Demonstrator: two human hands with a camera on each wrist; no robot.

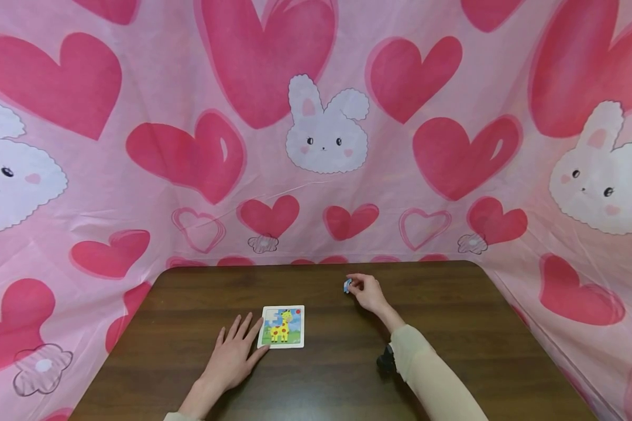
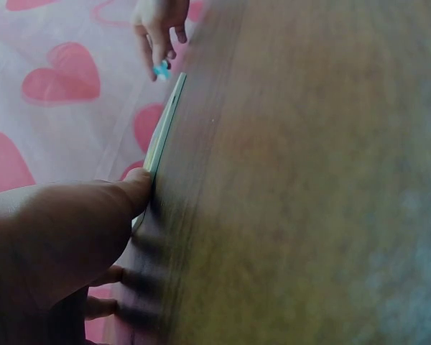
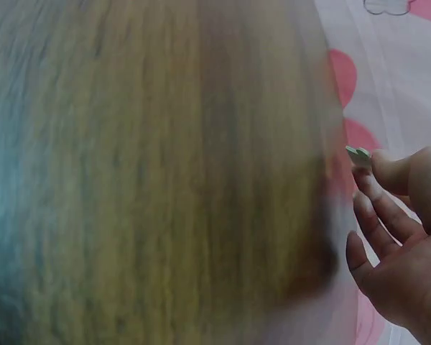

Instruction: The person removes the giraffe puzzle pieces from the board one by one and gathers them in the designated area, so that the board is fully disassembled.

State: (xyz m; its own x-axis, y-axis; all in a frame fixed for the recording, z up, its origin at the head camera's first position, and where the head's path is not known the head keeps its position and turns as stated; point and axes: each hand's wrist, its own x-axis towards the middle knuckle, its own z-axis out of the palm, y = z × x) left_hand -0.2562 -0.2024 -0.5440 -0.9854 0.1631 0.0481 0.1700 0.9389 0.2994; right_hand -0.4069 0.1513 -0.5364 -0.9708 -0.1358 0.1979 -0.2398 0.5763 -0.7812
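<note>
A square giraffe jigsaw puzzle (image 1: 282, 334) in a white-edged board lies flat on the table. A pale, piece-shaped patch shows in the upper left of its picture. My left hand (image 1: 233, 356) lies beside it with fingers spread, thumb and fingertips touching the board's left side; the left wrist view shows the thumb on the edge of the board (image 2: 165, 129). Farther off to the right, my right hand (image 1: 370, 293) pinches a small blue and white puzzle piece (image 1: 347, 286) between thumb and fingers. In the right wrist view the piece (image 3: 358, 156) appears edge-on, above the table.
The dark wooden table (image 1: 337, 386) ends at a back edge close behind the right hand. A pink cloth (image 1: 274, 187) with hearts and rabbits hangs around the back and sides. A black device (image 1: 385, 359) sits at the right wrist.
</note>
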